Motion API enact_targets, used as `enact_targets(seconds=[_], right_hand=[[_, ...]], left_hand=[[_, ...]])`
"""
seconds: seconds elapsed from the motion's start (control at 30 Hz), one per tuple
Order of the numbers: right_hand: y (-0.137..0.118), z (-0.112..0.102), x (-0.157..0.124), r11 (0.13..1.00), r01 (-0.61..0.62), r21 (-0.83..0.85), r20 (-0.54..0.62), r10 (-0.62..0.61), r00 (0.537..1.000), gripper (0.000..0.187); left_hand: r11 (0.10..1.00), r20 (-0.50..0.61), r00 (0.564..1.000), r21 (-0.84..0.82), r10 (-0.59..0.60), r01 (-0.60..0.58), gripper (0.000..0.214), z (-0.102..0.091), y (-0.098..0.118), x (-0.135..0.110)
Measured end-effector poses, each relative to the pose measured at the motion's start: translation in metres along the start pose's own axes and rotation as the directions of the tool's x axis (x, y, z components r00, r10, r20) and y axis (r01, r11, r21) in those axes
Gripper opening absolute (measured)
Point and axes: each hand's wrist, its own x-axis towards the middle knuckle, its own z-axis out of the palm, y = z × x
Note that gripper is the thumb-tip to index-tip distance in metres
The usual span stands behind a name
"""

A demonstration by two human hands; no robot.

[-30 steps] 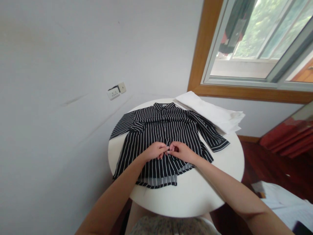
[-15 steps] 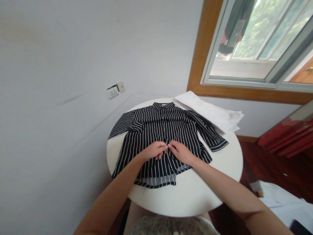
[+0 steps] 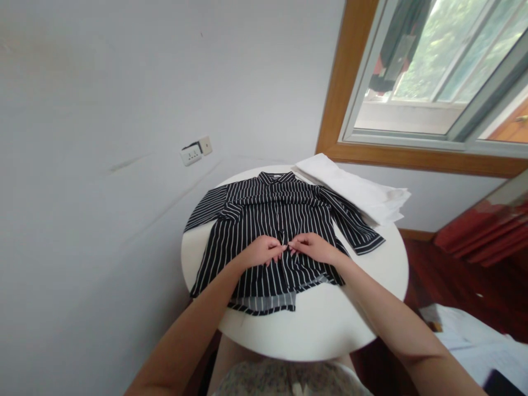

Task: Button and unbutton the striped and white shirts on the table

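One pale wall [image 3: 103,110]; one window [image 3: 437,71] in a wooden frame [image 3: 412,158]. Before the wall, one round white table [image 3: 330,335].

On the table: one striped shirt [image 3: 268,220], black with white lines, front upward, collar [image 3: 277,177] at the far side, hem [image 3: 264,312] toward the person. Two sleeves [image 3: 208,208], both spread outward. Done, by judgement: garment laid out, mostly flat, upper front apparently closed. Under way, by judgement: close finger work on the front strip [image 3: 284,278], in the lower half of the shirt. Left, by judgement: the portion below the fingers, rumpled, down to an uneven hem with a greyish inner face exposed. Fastenings too small to count; share completed not determinable.

Just beside the shirt, at the far right of the table: one folded white stack [image 3: 350,184], number of layers uncertain. At lower right, beyond the table: white sheets [image 3: 470,341], number not discernible.

Two hands in view. Left hand [image 3: 264,251]: thumb and forefinger pinched on the front strip. Right hand [image 3: 313,247]: fingertips likewise pinched there, just beside the left fingertips. Between both, a dark spot too small to identify.

On the wall: two small plates, one socket plate [image 3: 191,155] and one square plate [image 3: 205,145], side by side.
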Motion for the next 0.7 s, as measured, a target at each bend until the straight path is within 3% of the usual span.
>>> enact_targets(seconds=[0.07,0.17,0.23,0.4,0.53,0.7], right_hand=[[0.001,-0.015,-0.004,0.972,0.075,-0.221,-0.005,-0.078,0.997,0.023],[0.005,-0.032,-0.010,0.847,0.085,-0.524,-0.030,-0.118,0.993,0.018],[0.008,-0.037,-0.012,0.749,0.028,-0.662,-0.053,-0.083,0.995,0.021],[0.017,-0.028,-0.018,0.625,-0.049,-0.779,-0.038,0.030,0.999,0.050],[0.022,-0.017,-0.031,0.609,-0.094,-0.787,-0.055,0.083,0.995,0.070],[0.024,-0.004,-0.057,0.594,-0.114,-0.797,-0.111,0.041,0.993,0.077]], left_hand=[[0.991,-0.124,0.990,0.127,0.062,-0.046,0.043,-0.001,-0.001,0.000],[0.926,-0.378,0.903,0.374,0.204,-0.052,0.034,-0.004,-0.007,0.003],[0.870,-0.432,0.862,0.492,0.266,-0.022,0.023,-0.005,-0.012,0.004],[0.764,-0.395,0.877,0.643,0.272,0.052,0.013,0.000,-0.017,0.001],[0.730,-0.312,0.921,0.682,0.234,0.045,0.033,0.011,-0.021,-0.007],[0.716,-0.299,0.924,0.697,0.238,0.041,0.060,0.023,-0.031,-0.025]])
